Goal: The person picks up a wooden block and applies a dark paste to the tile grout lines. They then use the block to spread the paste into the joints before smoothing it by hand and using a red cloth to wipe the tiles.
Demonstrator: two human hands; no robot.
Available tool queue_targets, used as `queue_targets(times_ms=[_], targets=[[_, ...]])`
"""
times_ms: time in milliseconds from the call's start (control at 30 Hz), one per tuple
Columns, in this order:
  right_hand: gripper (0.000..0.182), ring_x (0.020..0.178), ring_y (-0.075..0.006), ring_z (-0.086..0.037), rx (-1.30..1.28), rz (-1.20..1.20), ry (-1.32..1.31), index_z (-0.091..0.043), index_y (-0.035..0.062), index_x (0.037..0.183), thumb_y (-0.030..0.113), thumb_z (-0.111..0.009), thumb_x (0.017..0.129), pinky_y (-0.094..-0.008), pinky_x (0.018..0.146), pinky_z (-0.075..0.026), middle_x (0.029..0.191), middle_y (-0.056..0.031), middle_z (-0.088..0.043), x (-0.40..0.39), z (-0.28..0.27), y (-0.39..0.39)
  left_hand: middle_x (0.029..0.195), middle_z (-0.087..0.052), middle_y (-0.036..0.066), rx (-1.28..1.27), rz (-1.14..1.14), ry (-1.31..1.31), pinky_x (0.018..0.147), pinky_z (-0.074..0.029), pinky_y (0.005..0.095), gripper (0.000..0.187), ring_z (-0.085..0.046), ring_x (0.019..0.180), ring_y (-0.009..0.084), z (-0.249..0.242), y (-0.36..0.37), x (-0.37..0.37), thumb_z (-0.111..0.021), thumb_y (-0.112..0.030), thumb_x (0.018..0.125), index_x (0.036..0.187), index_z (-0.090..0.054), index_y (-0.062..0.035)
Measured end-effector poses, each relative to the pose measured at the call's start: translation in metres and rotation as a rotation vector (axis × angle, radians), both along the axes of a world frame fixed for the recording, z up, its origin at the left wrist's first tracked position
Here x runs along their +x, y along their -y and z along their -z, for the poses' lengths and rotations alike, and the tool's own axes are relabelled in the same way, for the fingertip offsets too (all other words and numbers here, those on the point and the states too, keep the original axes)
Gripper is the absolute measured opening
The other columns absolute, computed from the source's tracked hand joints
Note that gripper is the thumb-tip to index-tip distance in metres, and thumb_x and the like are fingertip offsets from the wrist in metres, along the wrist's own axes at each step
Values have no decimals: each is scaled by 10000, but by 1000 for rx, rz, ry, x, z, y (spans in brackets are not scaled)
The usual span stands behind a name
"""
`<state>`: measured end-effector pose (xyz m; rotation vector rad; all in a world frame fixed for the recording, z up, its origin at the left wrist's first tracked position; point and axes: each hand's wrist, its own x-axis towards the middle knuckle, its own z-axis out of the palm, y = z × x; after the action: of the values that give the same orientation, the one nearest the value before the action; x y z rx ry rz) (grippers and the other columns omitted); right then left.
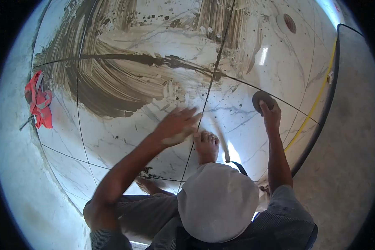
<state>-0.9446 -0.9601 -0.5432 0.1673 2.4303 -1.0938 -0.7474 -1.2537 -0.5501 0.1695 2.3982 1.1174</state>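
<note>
My right hand (269,111) is closed on a dark round disc (262,102), thumb on top, low over the white marbled tile floor (246,129) near a dark joint line (281,99). My left hand (178,125) hovers over the tiles beside my bare foot (207,143). Its fingers look stretched out and apart, slightly smeared by motion, and nothing shows in them. Brown-grey grout paste (116,89) is smeared in wide arcs over the tiles ahead of my left hand. The joint lines between tiles are dark.
A red cloth or bag (39,100) lies at the left edge of the tiles. A brown oval object (290,23) rests at the upper right. Along the right runs a yellow line (321,100) beside a dark edge, with grey concrete (350,125) beyond. A light cap (218,202) blocks the lower middle.
</note>
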Motion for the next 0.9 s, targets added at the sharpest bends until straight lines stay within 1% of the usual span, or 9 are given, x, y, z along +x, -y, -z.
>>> queue_targets(times_ms=[67,100,167,300,533,633,733,800,900], targets=[[324,779,-238,-611,178,-228,-266,-585,17,1113,190,-617,840,-346,672,-476,909,-138,-644,1,19,-10,1438,-353,149,-74,51,159,1084,-238,478,533,-369,1298,311,-16,34,22,-470,-356,915,1387,-372,-129],[324,779,-238,-611,156,-222,-295,-585,17,1113,190,-617,840,-346,672,-476,909,-138,-644,1,29,-12,1438,-350,159,-136,86,199,1080,-239,482,534,-374,1293,314,-24,46,34,-454,-369,921,1386,-371,-120],[274,801,-329,-605,386,-609,-752,-582,28,1126,116,-548,868,-422,695,-474,898,-166,-633,-2,43,-13,1435,-346,173,-224,184,283,1076,-243,487,551,-363,1301,314,-24,59,59,-457,-382,921,1387,-361,-104],[368,1018,-337,-542,492,-638,-698,-534,135,1211,85,-551,847,-476,835,-435,1122,-149,-569,5,41,9,1450,-317,179,-253,295,384,1089,-223,490,593,-299,1343,321,-67,67,67,-457,-410,921,1405,-323,-95],[529,1212,-388,-398,446,-609,-610,-453,154,1300,181,-639,805,-506,985,-349,1332,-182,-408,21,41,23,1457,-303,179,-272,129,405,1099,-211,482,622,-285,1354,304,-133,59,80,-464,-436,919,1419,-297,-104],[641,1233,-385,-375,494,-628,-635,-422,130,1330,124,-687,746,-486,1015,-326,1374,-184,-363,23,48,23,1452,-308,185,-136,-14,320,1104,-198,488,646,-275,1357,317,-135,55,91,-473,-456,912,1422,-288,-107],[621,1245,-383,-367,471,-622,-614,-418,128,1332,189,-680,772,-493,1018,-319,1368,-195,-374,23,57,16,1461,-287,186,0,-130,291,1107,-185,497,662,-263,1357,348,-123,47,101,-456,-485,912,1424,-280,-104],[602,1262,-388,-356,457,-648,-598,-413,109,1335,280,-654,810,-500,1019,-318,1372,-203,-374,22,59,8,1473,-259,185,-225,67,351,1109,-179,499,653,-263,1352,371,-120,51,105,-412,-501,924,1429,-272,-112],[627,1262,-399,-355,472,-659,-579,-406,94,1339,304,-654,803,-499,1017,-325,1376,-214,-367,24,66,-9,1476,-247,186,-90,-21,137,1112,-175,496,650,-278,1344,370,-93,53,139,-385,-518,927,1431,-272,-123]])
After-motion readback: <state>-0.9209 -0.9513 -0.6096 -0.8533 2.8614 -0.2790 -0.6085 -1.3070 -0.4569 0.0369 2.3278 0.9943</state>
